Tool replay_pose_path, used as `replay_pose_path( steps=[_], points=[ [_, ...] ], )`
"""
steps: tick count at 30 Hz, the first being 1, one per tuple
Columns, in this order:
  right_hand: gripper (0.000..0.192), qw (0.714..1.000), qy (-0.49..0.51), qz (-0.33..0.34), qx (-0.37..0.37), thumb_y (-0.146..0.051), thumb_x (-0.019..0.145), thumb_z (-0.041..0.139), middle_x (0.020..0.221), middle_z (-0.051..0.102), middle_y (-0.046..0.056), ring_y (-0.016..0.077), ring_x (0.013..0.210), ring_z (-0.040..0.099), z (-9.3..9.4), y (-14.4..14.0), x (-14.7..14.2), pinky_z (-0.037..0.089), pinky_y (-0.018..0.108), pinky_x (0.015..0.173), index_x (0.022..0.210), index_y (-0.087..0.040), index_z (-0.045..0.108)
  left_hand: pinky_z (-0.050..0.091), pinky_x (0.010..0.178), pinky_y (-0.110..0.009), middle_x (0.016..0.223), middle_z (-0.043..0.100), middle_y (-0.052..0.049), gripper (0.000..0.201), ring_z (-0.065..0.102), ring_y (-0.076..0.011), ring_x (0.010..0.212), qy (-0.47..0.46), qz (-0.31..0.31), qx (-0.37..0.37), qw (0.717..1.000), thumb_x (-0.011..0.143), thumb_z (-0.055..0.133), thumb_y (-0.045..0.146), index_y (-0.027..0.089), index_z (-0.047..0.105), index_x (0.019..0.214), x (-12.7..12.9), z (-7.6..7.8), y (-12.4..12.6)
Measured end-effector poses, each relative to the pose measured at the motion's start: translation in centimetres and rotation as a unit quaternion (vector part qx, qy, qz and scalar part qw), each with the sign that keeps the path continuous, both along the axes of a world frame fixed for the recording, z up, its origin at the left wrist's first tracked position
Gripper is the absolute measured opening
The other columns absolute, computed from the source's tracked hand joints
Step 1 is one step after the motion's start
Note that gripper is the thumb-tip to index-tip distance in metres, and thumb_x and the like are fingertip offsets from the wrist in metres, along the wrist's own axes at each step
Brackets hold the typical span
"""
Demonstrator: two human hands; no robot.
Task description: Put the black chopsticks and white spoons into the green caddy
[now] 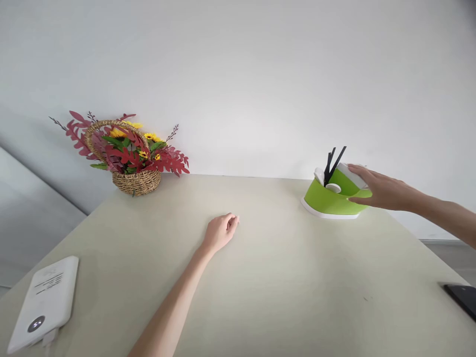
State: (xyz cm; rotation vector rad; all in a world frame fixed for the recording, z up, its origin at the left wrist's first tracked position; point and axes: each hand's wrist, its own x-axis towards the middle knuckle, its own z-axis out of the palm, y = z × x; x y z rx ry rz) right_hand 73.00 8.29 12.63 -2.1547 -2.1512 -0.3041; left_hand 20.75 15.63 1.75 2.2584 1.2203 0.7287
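My left hand (220,233) rests closed on the middle of the table, its fingers curled in and nothing visible in them. At the right rear, my right hand (385,191) is around the right end of a green desk organizer (323,199) with a white base. The thumb lies along its front wall and the fingers reach over the top towards the back. Thin black sticks (330,166) stand up in the organizer, beside white rounded pieces (333,188). My right hand hides the organizer's right end.
A woven basket (137,182) of red leaves and yellow flowers stands at the table's (267,277) back left, near the white wall (238,89). A white power bank (46,302) with a cable plugged in lies front left. A black phone (463,299) lies at the right edge.
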Motion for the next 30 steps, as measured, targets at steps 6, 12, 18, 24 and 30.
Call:
replay_pose_path(
  steps=[6,12,18,24,30],
  points=[
    [0.109,0.999,0.008,0.007,0.034,-0.085,0.081,0.055,0.160,0.049,0.024,0.0474,0.124,0.064,-0.7,0.4,2.5,0.056,0.053,0.081,0.164,-0.017,0.034,0.040,0.063,-0.028,0.072,0.071,0.002,0.038,0.060,-0.0154,0.060,-0.001,0.003,0.001,1.000,0.105,0.044,0.047,0.024,0.068,0.088,0.0,-0.2,0.0],
    [0.107,0.982,-0.049,0.130,0.130,-0.075,0.090,0.061,0.159,0.051,0.022,0.0401,0.142,0.052,-0.8,-0.5,-0.5,0.053,0.048,0.101,0.170,-0.013,0.027,0.039,0.063,-0.028,0.074,0.073,0.001,0.037,0.061,-0.0153,0.061,0.001,0.000,0.000,1.000,0.105,0.044,0.045,0.024,0.068,0.087,0.1,-0.1,0.0],
    [0.081,0.953,-0.014,0.217,0.213,-0.036,0.106,0.057,0.173,0.031,0.012,0.0353,0.160,0.028,-1.4,-2.8,-10.6,0.029,0.057,0.130,0.173,-0.023,0.013,0.040,0.064,-0.028,0.074,0.073,0.001,0.036,0.061,-0.0154,0.061,0.005,0.002,-0.003,1.000,0.105,0.044,0.044,0.024,0.069,0.088,0.1,-0.1,0.0],
    [0.086,0.935,0.023,0.318,0.157,-0.027,0.105,0.057,0.174,0.027,0.008,0.0325,0.160,0.025,-5.8,-3.8,-18.6,0.027,0.058,0.132,0.173,-0.026,0.004,0.041,0.065,-0.029,0.075,0.074,0.001,0.036,0.063,-0.0162,0.063,0.009,0.000,-0.007,1.000,0.105,0.043,0.043,0.024,0.070,0.089,0.1,0.0,0.1],
    [0.077,0.956,0.106,0.268,0.044,-0.044,0.111,0.041,0.176,0.018,0.008,0.0278,0.163,0.014,-12.6,-1.1,-22.0,0.021,0.056,0.133,0.173,-0.025,0.000,0.042,0.067,-0.029,0.080,0.075,0.001,0.032,0.063,-0.0159,0.065,0.006,-0.002,-0.009,1.000,0.104,0.046,0.041,0.024,0.070,0.091,0.1,0.2,-0.1]
  ],
)
